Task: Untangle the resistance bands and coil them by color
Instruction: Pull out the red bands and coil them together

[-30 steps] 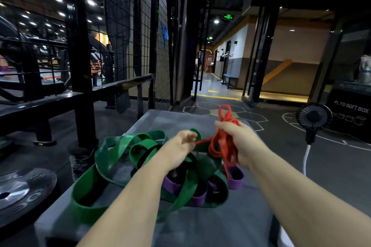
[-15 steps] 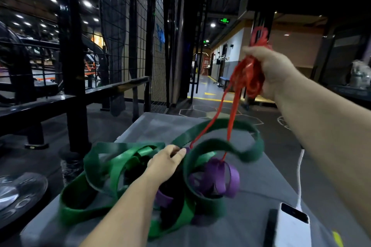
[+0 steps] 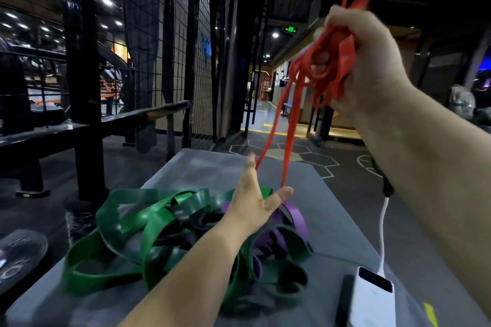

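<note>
Grey worktop (image 3: 218, 167) runs from near edge to far centre; black mesh panel (image 3: 186, 34) stands beyond its left side. Green bands (image 3: 138, 223): wide, tangled heap on near-left to centre of worktop, loops overlapping. Red band (image 3: 289, 119): thin; bunched in several loops at upper right, w/ one loop standing above the fist and two straight strands running down-left into the heap. Purple band (image 3: 299, 218): curled at right side of heap, partly under green loops. R hand (image 3: 372, 66): raised high at right, fingers curled tight round the red bunch. L hand (image 3: 252, 207): over centre of heap, fingers spread and straight, gripping nothing; red strands pass beside its forefinger and thumb, contact not clear. White power bank (image 3: 372, 297): flat on near-right of worktop, apart from heap. White cable (image 3: 382, 231): runs from power bank's far end toward far right, off the worktop.
</note>
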A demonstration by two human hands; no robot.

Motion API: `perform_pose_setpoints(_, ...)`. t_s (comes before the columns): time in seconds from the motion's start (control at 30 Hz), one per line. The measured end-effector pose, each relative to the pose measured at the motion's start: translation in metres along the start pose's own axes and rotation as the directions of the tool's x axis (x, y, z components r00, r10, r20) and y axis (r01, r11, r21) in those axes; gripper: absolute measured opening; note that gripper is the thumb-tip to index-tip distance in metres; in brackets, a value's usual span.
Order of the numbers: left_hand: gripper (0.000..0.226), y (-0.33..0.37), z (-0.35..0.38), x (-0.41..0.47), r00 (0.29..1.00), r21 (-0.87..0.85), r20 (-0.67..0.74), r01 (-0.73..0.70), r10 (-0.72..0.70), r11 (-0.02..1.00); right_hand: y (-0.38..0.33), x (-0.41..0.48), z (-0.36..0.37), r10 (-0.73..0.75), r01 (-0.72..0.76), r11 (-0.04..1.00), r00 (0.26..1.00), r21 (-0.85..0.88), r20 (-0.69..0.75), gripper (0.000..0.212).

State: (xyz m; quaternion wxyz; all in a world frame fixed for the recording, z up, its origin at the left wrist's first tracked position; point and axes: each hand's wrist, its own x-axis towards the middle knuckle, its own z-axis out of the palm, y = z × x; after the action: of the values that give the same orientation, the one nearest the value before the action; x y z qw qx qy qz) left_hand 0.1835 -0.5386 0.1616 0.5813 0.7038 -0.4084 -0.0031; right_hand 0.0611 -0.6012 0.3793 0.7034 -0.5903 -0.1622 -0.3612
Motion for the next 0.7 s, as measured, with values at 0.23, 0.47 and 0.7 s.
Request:
perform_pose_setpoints(0.23, 0.022, -0.002, 0.011, 0.004, 0.996, 0.243, 0.055, -0.086, 0.074, 0.966, -0.012, -0.003, -0.009, -0.057, 0.049, 0.988, 0.997, 0.146, 0.049, 0.022)
perform_pose_setpoints(0.47, 0.024, -0.002, 0.017, -0.001, 0.961, 0.105, 0.273, 0.007, -0.035, 0.994, 0.0, -0.016, -0.031, -0.02, 0.028, 0.993, 0.997, 0.117, -0.069, 0.022)
perform_pose_setpoints(0.7, 0.03, 0.009, -0.008, 0.007, 0.996, -0.111, 0.066, 0.073, -0.066, 0.991, 0.032, -0.032, -0.07, 0.362, -0.361, 0.532, 0.915, -0.766, -0.179, 0.038)
